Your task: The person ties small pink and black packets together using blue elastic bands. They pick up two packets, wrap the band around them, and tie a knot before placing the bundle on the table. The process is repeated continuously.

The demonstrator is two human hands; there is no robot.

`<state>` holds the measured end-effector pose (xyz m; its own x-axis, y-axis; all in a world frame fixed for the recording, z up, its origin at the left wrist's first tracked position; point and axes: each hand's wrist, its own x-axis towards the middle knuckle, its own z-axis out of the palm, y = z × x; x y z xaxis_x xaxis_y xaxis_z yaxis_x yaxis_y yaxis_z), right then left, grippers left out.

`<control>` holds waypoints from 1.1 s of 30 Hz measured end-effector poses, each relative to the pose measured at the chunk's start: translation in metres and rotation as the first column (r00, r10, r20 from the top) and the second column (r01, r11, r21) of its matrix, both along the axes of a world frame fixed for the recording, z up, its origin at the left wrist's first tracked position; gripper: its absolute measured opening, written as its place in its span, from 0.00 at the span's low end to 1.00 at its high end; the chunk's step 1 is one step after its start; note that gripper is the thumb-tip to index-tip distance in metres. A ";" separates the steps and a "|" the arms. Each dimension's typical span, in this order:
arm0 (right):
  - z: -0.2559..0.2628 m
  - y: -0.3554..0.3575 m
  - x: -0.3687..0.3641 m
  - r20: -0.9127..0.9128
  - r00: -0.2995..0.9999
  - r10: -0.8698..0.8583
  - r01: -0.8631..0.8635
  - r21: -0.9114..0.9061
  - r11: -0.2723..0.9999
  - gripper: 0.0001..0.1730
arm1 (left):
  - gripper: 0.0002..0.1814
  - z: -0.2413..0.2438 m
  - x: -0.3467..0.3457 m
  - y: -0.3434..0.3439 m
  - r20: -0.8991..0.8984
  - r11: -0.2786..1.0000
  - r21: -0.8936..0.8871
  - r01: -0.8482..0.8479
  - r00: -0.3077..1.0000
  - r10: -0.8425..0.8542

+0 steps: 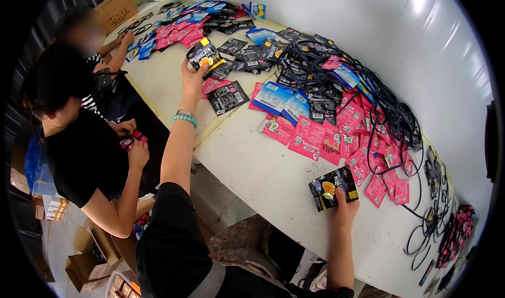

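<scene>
Between the thumb and fingers of my left hand is a black sachet with yellow fruit printed on it, raised in front of the table's far part. My right hand grips another black sachet with an orange fruit picture, close to the pink sachets on the table. Beyond my left wrist a black sachet lies back side up, partly over a pink sachet. Blue sachets rest among the pink and black ones in the middle.
A tangle of dark cords lies over the sachets along the wall. More sachets are heaped at the far end by a cardboard box. Two people sit at left; the nearer one's hands hold a pink packet. Open cartons stand on the floor.
</scene>
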<state>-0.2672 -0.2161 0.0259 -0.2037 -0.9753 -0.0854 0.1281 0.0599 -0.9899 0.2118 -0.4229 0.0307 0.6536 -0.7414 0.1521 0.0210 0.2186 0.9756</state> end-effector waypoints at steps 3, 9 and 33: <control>0.003 0.000 0.002 -0.010 1.000 0.001 -0.001 0.016 1.000 0.18 | 0.37 0.005 0.022 0.013 -0.320 0.977 -0.191 0.090 0.936 -0.149; 0.001 0.001 0.006 -0.021 0.999 0.034 -0.034 0.009 0.999 0.19 | 0.30 -0.008 0.047 0.020 0.592 0.910 0.257 -0.325 0.797 0.117; -0.010 -0.020 -0.024 0.619 0.785 0.001 -0.031 0.037 0.999 0.18 | 0.33 0.001 0.002 -0.081 0.767 0.761 0.641 -0.096 0.082 -0.636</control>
<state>-0.2913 -0.2359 0.0158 -0.0773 -0.9704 -0.2290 0.7111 0.1073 -0.6949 0.2136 -0.5040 0.0321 -0.0255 -0.9993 0.0262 -0.9871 0.0294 0.1576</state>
